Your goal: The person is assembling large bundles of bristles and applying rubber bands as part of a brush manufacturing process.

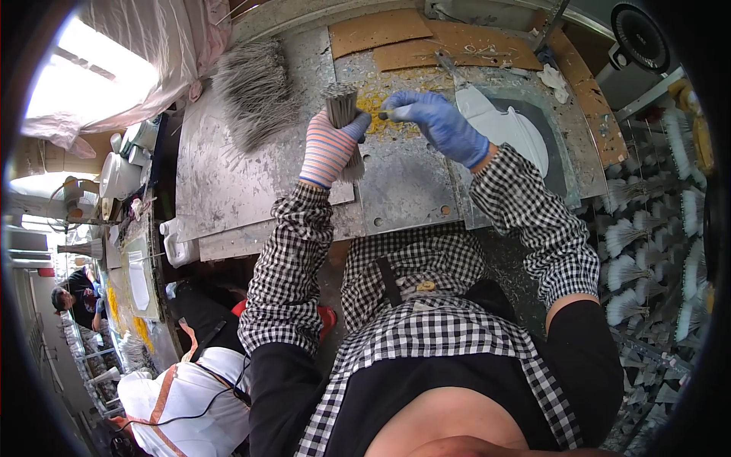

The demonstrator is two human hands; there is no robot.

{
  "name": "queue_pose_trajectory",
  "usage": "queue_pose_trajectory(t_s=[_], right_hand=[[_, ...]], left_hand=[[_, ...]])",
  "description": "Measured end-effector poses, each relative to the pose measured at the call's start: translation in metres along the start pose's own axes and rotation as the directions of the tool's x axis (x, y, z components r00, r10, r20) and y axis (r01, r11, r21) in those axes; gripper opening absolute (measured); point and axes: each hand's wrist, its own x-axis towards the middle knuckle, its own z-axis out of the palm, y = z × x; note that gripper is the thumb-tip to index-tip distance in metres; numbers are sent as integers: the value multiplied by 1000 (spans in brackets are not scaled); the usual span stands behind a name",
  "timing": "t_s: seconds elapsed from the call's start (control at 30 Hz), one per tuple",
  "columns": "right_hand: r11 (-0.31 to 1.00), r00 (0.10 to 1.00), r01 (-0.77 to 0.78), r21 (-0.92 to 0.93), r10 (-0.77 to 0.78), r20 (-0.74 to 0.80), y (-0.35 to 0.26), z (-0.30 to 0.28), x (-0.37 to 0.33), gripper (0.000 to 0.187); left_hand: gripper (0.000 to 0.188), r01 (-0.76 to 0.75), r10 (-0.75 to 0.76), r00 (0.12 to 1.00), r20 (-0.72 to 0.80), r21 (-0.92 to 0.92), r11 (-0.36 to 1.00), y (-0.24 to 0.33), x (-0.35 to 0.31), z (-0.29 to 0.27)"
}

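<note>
Left hand [326, 148]: striped glove [320, 156], closed around 1 bundle of slim grey strands [341, 103].
Right hand [438, 123]: blue glove [453, 133], fingers bent; cannot tell if gripping.
Yellow bits [372, 102]: scattered between the hands.
Strand heap [255, 91]: bristly, left of left hand.

I can't read any words or numbers from here; the centre of the round, black, ringed device [640, 38] shows too small to make out.

A workshop — scuffed, spattered workbench [403, 186], racked pale brush-like tufts [627, 274], co-worker [186, 388] nearby.
</note>
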Motion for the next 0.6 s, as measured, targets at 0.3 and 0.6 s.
queue_pose_trajectory(t_s=[0.3, 0.6], right_hand=[[986, 979, -153, 66, 142, 146, -48, 5, -23, 47], [440, 901, 365, -820, -389, 192, -48, 40, -26, 74]], left_hand=[[26, 133, -112, 982, 153, -136, 982, 35, -32, 5], [43, -324, 33, 909, 416, 652, 686, 1, -49, 30]])
